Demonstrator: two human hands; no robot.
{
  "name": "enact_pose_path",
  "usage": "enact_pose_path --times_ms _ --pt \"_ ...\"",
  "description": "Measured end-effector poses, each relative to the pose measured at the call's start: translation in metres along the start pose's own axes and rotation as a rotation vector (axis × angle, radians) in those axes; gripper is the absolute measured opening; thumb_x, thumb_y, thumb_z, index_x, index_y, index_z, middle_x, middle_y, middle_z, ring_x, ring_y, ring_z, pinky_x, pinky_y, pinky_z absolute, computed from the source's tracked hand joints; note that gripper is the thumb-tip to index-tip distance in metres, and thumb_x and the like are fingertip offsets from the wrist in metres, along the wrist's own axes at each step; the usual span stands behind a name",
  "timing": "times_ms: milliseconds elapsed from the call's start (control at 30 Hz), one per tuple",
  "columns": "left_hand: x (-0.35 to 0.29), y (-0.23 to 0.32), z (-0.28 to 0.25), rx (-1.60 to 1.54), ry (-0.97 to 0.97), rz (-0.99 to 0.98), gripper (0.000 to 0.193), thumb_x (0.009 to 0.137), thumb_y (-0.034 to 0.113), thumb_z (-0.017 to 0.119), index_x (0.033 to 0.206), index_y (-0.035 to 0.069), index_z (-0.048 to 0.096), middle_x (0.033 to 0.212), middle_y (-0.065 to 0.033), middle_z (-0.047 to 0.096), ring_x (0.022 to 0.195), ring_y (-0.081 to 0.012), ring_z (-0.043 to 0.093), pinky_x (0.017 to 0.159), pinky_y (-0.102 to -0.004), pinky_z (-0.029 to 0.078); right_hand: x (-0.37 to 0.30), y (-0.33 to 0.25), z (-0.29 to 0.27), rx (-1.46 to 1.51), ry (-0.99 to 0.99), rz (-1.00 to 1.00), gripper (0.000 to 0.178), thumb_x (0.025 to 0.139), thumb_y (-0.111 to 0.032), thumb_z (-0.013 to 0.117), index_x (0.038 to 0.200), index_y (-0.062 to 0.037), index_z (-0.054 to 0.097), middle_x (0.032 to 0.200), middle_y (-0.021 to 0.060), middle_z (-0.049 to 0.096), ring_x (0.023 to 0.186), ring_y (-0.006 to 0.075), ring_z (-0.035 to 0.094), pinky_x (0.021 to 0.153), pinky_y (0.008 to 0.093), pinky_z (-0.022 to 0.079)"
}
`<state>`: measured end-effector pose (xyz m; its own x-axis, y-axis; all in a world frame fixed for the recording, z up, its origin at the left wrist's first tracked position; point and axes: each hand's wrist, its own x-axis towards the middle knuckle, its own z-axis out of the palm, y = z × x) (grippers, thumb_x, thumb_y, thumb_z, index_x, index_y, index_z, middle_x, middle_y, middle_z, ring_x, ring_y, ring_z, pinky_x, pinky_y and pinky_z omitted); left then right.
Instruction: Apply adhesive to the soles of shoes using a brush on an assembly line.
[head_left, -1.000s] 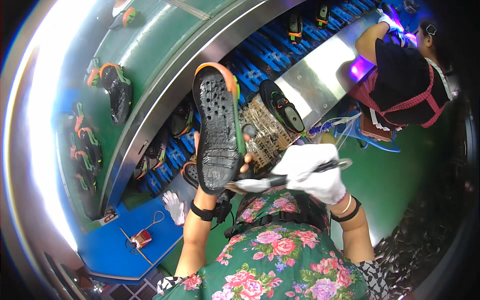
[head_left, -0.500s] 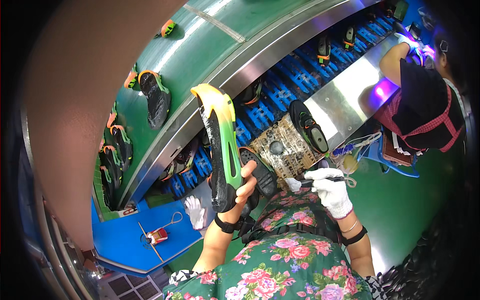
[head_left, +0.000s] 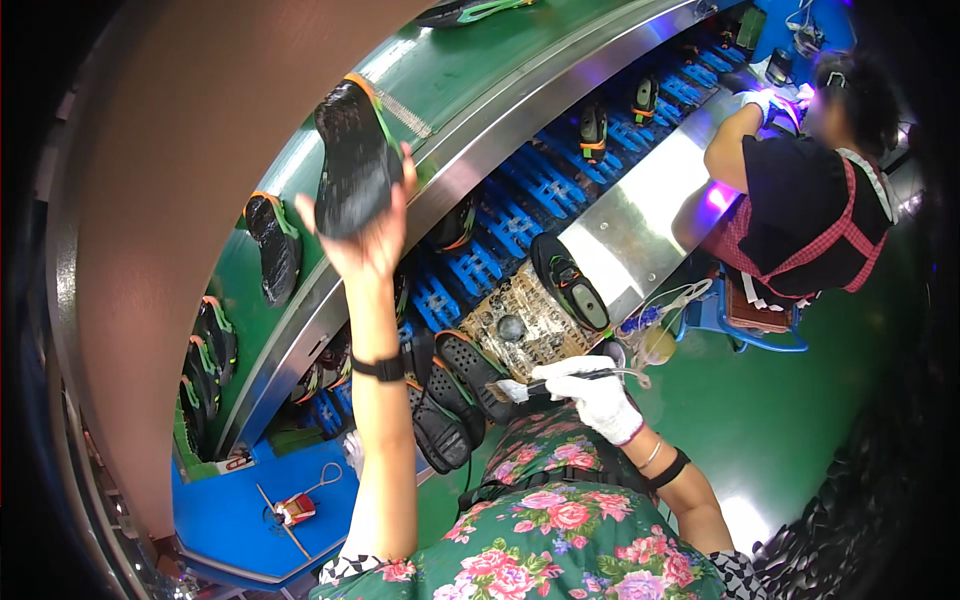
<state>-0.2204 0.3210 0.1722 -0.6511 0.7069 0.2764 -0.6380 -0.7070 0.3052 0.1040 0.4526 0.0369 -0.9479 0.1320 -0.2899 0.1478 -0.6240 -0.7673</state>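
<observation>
Over the green conveyor (head_left: pixel 440 80), the left hand (head_left: pixel 365 235) is raised at arm's length, fingers wrapped around the lower end of a black sole (head_left: pixel 352 165) with an orange and green rim. The sole stands roughly upright, tread side toward the camera, above the belt and not touching it. More soles (head_left: pixel 272 245) lie flat on the belt to the left.

Low at the middle, the right hand (head_left: pixel 600 395), in a white glove, pinches a thin brush (head_left: pixel 555 380) whose bristled tip points left toward two black soles (head_left: pixel 455 395) leaning by the person's lap. Just beyond the brush lies a glue-stained board (head_left: pixel 525 325) with a small round pot on it, and a shoe last (head_left: pixel 568 282) rests at its upper edge. Blue racks (head_left: pixel 520 215) run between the belt and a steel bench (head_left: pixel 650 215).

At the upper right, a co-worker (head_left: pixel 800 190) in a black top and red apron bends over that bench under violet light.
</observation>
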Motion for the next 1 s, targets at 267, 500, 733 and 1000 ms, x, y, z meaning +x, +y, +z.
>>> enact_pose_path --times_ms 267,500,733,1000 --pt "0.046 -0.053 0.018 -0.002 0.426 0.09 0.077 0.104 0.037 0.05 0.16 0.0 0.01 0.16 -0.0322 0.024 0.148 -0.0448 0.029 0.122 -0.0558 0.028 0.007 0.021 -0.012 0.124 0.039 -0.03 0.023 0.087 0.002 0.071 0.109 0.0052 0.075 0.106 0.0144 0.076 0.084 0.0161 0.071 0.074 0.0273 0.057" --pt "0.238 -0.083 -0.018 1.384 0.377 0.0 0.064 0.098 0.019 0.063 0.151 -0.005 0.037 0.142 -0.0192 0.053 0.113 -0.0271 0.061 0.095 -0.0384 0.051 0.017 0.01 -0.011 0.168 0.028 -0.013 0.022 0.086 0.003 0.071 0.107 0.004 0.076 0.104 0.0126 0.076 0.084 0.0147 0.07 0.074 0.0267 0.056" --pt "0.348 -0.029 -0.103 2.117 0.555 -0.291 0.082 0.092 0.027 0.068 0.159 0.013 0.024 0.071 -0.002 0.052 0.056 -0.0134 0.051 0.048 -0.0313 0.048 0.02 0.015 -0.028 0.077 0.046 -0.006 0.022 0.089 -0.003 0.072 0.109 0.0011 0.076 0.104 0.0087 0.077 0.089 0.0107 0.069 0.08 0.0242 0.055" --pt "0.303 0.012 -0.078 1.737 0.691 0.12 0.039 0.081 0.047 0.084 0.092 0.012 0.069 0.086 -0.0018 0.062 0.074 -0.0161 0.061 0.066 -0.0348 0.056 0.029 0.016 -0.028 0.232 -0.011 0.046 0.021 0.089 -0.003 0.072 0.109 0.0027 0.075 0.104 0.01 0.076 0.09 0.0133 0.07 0.081 0.0259 0.056"
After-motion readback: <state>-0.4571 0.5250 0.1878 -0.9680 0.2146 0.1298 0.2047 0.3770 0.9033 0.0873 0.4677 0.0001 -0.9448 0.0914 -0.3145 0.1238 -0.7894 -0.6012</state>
